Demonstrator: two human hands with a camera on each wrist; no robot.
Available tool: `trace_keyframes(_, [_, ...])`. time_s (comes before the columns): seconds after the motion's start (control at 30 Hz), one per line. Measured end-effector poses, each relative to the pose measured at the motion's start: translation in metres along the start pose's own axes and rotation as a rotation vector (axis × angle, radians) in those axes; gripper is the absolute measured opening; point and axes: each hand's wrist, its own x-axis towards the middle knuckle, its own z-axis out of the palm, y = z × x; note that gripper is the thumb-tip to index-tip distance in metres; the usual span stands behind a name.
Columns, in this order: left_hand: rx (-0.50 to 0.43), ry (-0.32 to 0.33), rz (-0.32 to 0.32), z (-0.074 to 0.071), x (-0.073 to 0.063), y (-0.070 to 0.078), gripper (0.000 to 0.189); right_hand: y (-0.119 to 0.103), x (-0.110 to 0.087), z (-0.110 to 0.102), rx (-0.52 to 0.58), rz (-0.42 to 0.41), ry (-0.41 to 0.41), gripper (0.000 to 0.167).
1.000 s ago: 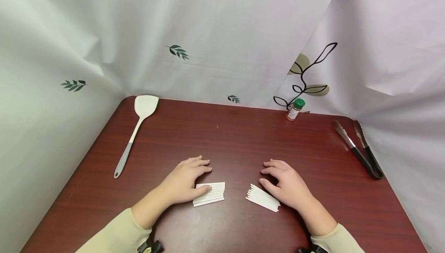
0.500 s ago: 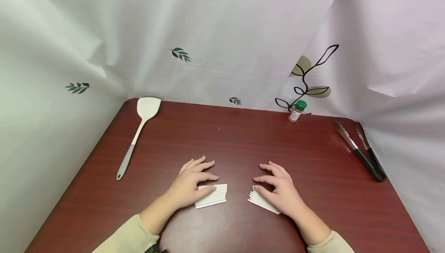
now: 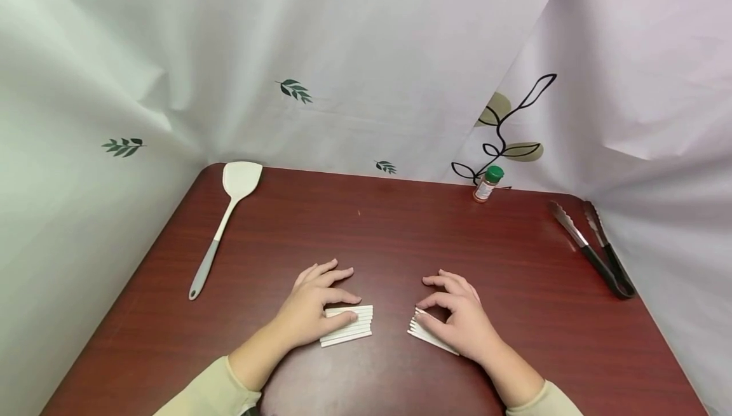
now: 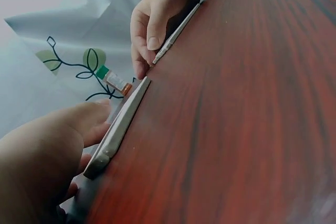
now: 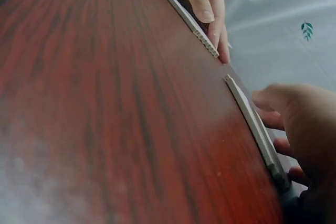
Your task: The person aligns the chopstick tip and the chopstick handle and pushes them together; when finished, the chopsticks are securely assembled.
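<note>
Two flat rows of thin white sticks lie side by side on the dark red table [image 3: 394,238]. My left hand [image 3: 309,311] reaches over the outer part of the left row [image 3: 364,325], fingers spread and the thumb above the sticks. Over the right row [image 3: 429,338] is my right hand [image 3: 466,324], its thumb and index finger near the row's inner end. In the right wrist view the left thumb [image 5: 203,11] shows above the left row, with the fingers on its far side. A gap separates the right thumb [image 5: 268,97] from the sticks there. Neither hand visibly grips anything.
A white turner with a grey handle [image 3: 206,263] lies at the left. At the back right stands a green-capped spice bottle [image 3: 487,185]. Black-handled metal tongs [image 3: 600,270] lie spread near the right edge. White patterned sheeting [image 3: 366,73] walls the table's back and sides.
Both hands have shifted inward over their rows. The right thumb and index finger have come over the right row's inner end, covering more of it. The sticks stay where they lay.
</note>
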Motion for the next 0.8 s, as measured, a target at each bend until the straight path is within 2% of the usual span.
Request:
trace_keyframes(0.23, [0.0, 0.001, 0.01, -0.0008, 0.0017, 0.0013, 0.023, -0.0015, 0.0, -0.0005, 0.01, -0.032, -0.003, 0.025])
trace_keyframes(0.5, [-0.007, -0.004, -0.008, 0.0006, 0.0028, 0.003, 0.021, -0.0024, -0.0011, -0.0019, -0.002, 0.009, 0.033, 0.02])
trace_keyframes(0.8, [-0.041, 0.018, -0.087, 0.0002, 0.002, 0.0068, 0.01, -0.0041, -0.0016, -0.001, 0.004, 0.073, 0.002, 0.018])
